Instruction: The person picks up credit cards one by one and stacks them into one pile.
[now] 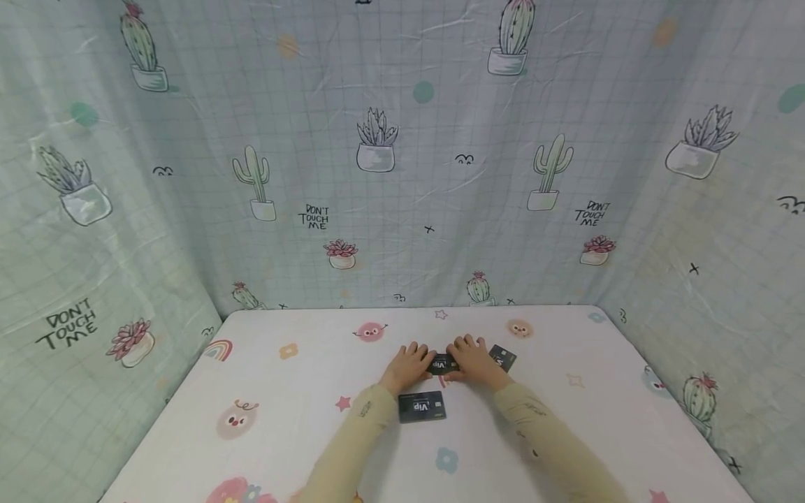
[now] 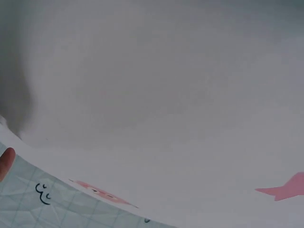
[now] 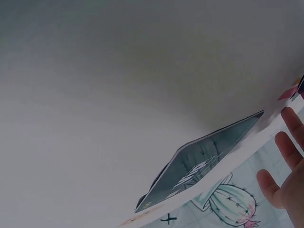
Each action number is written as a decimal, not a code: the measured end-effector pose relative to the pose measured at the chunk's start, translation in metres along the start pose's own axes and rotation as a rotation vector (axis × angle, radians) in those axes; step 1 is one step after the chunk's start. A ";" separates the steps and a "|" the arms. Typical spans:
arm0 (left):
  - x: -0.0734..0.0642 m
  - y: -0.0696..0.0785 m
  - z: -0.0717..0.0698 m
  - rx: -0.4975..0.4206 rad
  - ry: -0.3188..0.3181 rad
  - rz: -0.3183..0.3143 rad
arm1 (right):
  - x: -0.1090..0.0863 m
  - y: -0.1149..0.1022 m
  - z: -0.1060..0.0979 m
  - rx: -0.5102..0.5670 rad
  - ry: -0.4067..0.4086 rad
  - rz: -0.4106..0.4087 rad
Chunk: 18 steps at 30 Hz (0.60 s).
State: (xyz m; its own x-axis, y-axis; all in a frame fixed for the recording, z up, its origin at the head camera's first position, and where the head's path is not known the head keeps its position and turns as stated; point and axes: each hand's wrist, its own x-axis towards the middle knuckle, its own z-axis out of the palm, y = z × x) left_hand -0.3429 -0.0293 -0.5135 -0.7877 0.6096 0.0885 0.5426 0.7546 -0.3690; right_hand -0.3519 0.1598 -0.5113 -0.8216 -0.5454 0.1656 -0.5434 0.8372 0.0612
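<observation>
My left hand (image 1: 407, 366) and right hand (image 1: 474, 359) lie flat on the table, fingers spread, side by side. A black VIP card (image 1: 442, 364) lies between them, and both hands touch it at their thumb sides. Another black VIP card (image 1: 421, 406) lies flat just in front of my left wrist. A third black card (image 1: 504, 358) lies right of my right hand, and it shows again as a black card (image 3: 199, 171) in the right wrist view. There my right hand's fingers (image 3: 285, 178) are straight. One left fingertip (image 2: 4, 162) shows in the left wrist view.
The table (image 1: 302, 433) wears a white cloth printed with small cartoon shapes. Cactus-print fabric walls (image 1: 402, 175) close in the back and both sides. Pale yellow sleeves (image 1: 358, 440) cover both forearms.
</observation>
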 end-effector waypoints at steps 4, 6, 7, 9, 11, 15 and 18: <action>-0.001 0.002 0.001 0.012 0.021 0.003 | 0.002 -0.001 0.002 0.007 -0.016 0.017; -0.001 0.003 0.001 0.018 0.021 -0.002 | 0.002 -0.002 0.002 0.012 -0.016 0.015; -0.001 0.003 0.001 0.024 0.018 -0.007 | 0.002 -0.002 0.002 0.015 -0.013 0.012; 0.000 0.004 0.001 0.044 0.012 -0.014 | 0.001 -0.003 0.001 0.013 -0.002 0.007; 0.000 0.004 0.001 0.061 0.015 -0.020 | 0.000 -0.004 -0.001 0.015 0.018 -0.002; 0.000 0.004 0.001 0.095 0.043 -0.022 | -0.002 -0.005 -0.003 0.005 0.038 -0.005; -0.001 0.004 0.003 0.115 0.069 -0.024 | -0.002 -0.007 -0.004 -0.002 0.032 0.000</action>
State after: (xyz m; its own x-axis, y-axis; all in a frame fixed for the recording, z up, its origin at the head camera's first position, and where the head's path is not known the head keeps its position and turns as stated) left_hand -0.3405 -0.0278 -0.5174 -0.7757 0.6102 0.1608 0.4839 0.7388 -0.4690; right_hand -0.3463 0.1553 -0.5084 -0.8159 -0.5437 0.1969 -0.5429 0.8375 0.0626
